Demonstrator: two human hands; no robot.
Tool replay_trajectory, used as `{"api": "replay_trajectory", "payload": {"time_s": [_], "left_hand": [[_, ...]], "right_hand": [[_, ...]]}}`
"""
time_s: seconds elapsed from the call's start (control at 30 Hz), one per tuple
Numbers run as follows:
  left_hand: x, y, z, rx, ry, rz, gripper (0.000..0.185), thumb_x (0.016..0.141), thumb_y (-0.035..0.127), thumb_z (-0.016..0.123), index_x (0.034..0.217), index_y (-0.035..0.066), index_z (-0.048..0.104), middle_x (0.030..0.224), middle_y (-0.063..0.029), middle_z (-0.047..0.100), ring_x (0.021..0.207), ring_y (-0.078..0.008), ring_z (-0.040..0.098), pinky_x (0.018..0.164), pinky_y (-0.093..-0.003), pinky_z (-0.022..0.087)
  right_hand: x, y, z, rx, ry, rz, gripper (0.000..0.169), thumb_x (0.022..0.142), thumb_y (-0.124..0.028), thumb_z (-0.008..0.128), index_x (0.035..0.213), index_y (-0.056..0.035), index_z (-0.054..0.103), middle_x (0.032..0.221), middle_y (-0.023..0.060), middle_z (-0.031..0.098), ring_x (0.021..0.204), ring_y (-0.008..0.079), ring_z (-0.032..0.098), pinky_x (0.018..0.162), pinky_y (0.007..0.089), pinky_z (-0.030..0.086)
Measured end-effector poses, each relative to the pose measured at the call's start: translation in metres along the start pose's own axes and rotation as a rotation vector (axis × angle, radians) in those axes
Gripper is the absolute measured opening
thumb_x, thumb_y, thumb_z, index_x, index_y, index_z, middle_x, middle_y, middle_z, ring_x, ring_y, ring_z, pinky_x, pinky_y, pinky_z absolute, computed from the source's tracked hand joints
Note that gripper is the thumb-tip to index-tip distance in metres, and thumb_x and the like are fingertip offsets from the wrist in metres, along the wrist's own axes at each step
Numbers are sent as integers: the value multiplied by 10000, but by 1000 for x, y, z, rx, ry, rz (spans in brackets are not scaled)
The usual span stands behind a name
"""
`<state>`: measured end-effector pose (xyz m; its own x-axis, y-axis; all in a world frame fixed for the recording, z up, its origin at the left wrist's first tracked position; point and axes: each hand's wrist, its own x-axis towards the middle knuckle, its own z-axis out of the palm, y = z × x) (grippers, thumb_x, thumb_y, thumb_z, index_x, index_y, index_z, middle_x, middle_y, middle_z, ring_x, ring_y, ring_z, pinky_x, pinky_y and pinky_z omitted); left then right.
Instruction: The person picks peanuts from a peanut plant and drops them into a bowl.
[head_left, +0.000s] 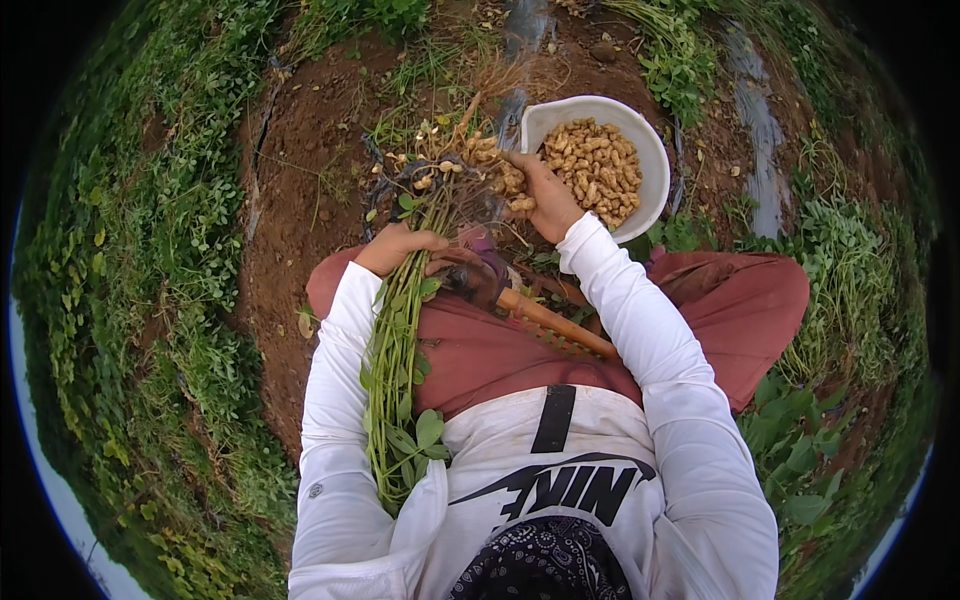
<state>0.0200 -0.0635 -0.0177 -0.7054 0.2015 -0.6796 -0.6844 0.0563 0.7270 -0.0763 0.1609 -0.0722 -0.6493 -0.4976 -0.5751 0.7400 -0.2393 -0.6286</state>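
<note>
A bundle of peanut plants (397, 330) lies along my left forearm, its leafy tops towards my chest. My left hand (401, 249) is closed around the green stems just below the roots. Pale pods (448, 166) hang among the tangled roots and scraps of dark plastic film. On the other side of the roots, my right hand (551, 196) grips a cluster of peanut pods (511, 180); whether they are still attached is unclear. Right beside that hand stands a white plastic container (660, 176), holding a heap of loose peanuts (596, 169).
A wooden handle (559, 324) slants across my lap, between my crossed legs (735, 315). Bare brown soil (300, 195) stretches ahead and left. Strips of plastic mulch film (757, 142) run over the ground. Dense green plants (180, 225) border both sides; pulled plants (679, 60) lie beyond the container.
</note>
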Motion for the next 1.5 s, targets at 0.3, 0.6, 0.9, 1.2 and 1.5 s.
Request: {"api": "replay_trajectory", "payload": {"time_s": [0.3, 0.6, 0.9, 1.2, 1.5], "left_hand": [[0, 3, 1, 52, -31, -23, 269, 838, 239, 591, 696, 10, 591, 613, -52, 564, 546, -142, 480, 549, -283, 376], [5, -7, -3, 28, 16, 4, 282, 829, 243, 596, 702, -5, 633, 603, -44, 565, 558, -135, 484, 575, -284, 379], [-1, 0, 2, -2, 41, -17, 271, 813, 237, 614, 755, -25, 649, 609, -46, 572, 543, -138, 488, 551, -283, 381], [3, -6, -6, -10, -10, 45, 275, 806, 247, 617, 742, -20, 632, 590, -62, 561, 537, -163, 494, 558, -298, 393], [4, -7, -6, -28, 21, 28, 264, 812, 250, 608, 664, 36, 564, 560, -57, 530, 519, -146, 464, 551, -275, 360]], "right_hand": [[30, 20, 13, -298, 342, -416, 422, 920, -368, 568, 796, 33, 612, 564, 36, 445, 560, 128, 414, 508, 328, 381], [18, 17, 28, -181, 361, -361, 442, 925, -373, 538, 817, 52, 597, 630, 120, 543, 597, 192, 474, 581, 357, 401], [39, 32, 12, -216, 376, -537, 355, 966, -334, 499, 1028, 3, 590, 837, 66, 573, 707, 143, 491, 626, 296, 428], [-12, 30, 19, -223, 134, -368, 280, 918, -208, 539, 1166, -78, 555, 944, 41, 567, 774, 162, 511, 689, 304, 431], [-15, 31, 23, 161, 76, -155, 334, 882, -167, 574, 1212, -138, 526, 1054, 26, 518, 770, 94, 483, 591, 211, 399]]}}
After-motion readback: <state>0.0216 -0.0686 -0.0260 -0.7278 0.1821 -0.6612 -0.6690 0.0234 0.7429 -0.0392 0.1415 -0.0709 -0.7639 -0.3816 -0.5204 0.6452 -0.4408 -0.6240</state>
